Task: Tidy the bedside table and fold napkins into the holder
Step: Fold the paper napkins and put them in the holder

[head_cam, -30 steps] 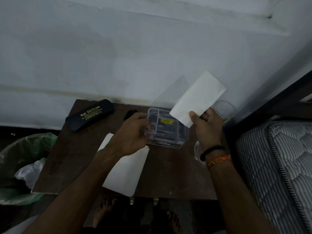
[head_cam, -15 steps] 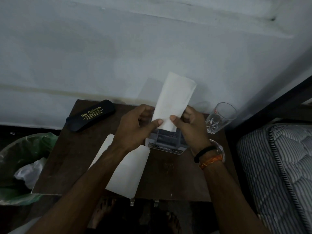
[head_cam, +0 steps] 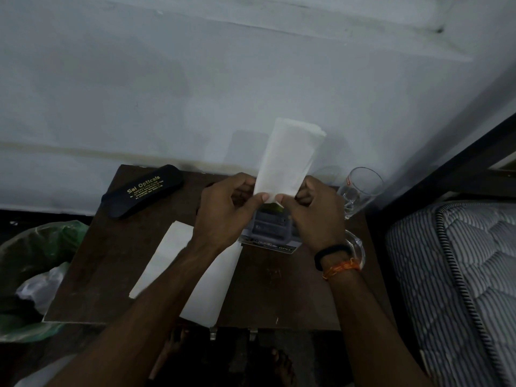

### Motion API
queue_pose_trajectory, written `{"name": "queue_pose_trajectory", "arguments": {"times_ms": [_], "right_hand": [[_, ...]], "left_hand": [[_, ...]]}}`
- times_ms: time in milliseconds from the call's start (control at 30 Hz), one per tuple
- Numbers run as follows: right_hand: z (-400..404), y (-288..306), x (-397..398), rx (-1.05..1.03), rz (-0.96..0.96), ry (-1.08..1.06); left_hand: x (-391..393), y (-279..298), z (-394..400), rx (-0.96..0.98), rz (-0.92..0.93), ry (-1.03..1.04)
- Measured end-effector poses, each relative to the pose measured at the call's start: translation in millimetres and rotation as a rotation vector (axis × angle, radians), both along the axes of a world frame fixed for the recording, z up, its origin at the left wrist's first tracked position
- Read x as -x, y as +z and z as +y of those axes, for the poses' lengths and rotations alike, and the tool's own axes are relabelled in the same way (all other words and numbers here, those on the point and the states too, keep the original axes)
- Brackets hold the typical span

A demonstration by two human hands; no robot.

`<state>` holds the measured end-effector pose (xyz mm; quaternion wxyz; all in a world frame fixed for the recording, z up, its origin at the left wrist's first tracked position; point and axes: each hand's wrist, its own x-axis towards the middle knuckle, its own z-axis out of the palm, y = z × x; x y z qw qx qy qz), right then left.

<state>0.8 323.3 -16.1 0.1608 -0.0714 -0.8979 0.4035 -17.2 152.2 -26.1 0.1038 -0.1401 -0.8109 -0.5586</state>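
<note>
Over the middle of the dark brown wooden surface, from my head view, I see both hands raised with one folded white napkin between them, a long soft paper strip standing nearly upright, its top end slightly ragged where the layers meet. My left hand pinches the napkin's lower left corner between thumb and curled fingers, and my right hand pinches the lower right corner the same way, so the two thumb tips sit close together at the bottom edge. Directly under that edge is the holder, one small boxy grey plastic case with a printed label along its near side; whether the napkin touches it I cannot tell. A second white napkin lies flat on the surface beneath my left forearm, its near corner reaching the front edge. One black oblong spectacle case with gold lettering lies at the back left corner. I count two clear glasses: one tilted against the wall at the back right, another partly hidden behind my right wrist, which wears one black band and one orange thread. A green plastic bag sits on the floor to the left, and a grey quilted mattress lies to the right.
</note>
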Motion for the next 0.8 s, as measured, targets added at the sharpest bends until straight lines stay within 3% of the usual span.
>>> {"name": "queue_pose_trajectory", "arguments": {"times_ms": [200,567,800], "right_hand": [[0,-1,-2,-0.060,0.066,-0.091],[1,-10,2,-0.059,0.028,-0.115],[2,-19,6,-0.100,0.010,-0.099]], "left_hand": [[5,-6,7,0.040,0.019,-0.001],[12,-16,27,0.045,-0.039,0.186],[14,-23,28,0.206,-0.044,0.174]]}}
